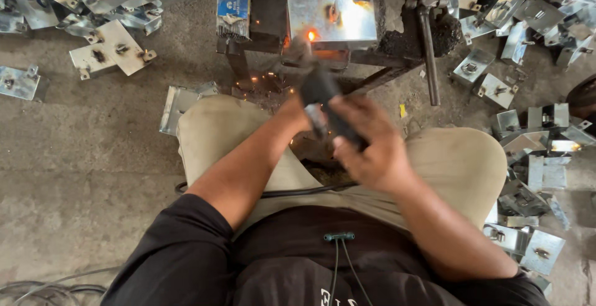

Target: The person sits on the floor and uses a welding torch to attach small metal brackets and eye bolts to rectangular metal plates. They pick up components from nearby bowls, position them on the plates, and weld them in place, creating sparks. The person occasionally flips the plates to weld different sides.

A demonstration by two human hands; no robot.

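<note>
The right hand (372, 151) and left hand (297, 115) close their fingers around a dark grinder (326, 104), throwing sparks (311, 35) at the shiny metal box (332, 17), with many boxes (534, 144) piled right.

You are wearing a black short-sleeved shirt, its sleeves ending above the elbows and leaving your forearms bare. Pale lettering is showing at the shirt's lower front, cut off by the picture's edge. A small teal clip is sitting on your chest, with two thin dark cords running down from it. You are wearing khaki trousers, the cloth stretching smooth over both knees. Your left hand (297, 115) and right hand (371, 151) are going ungloved.
</note>
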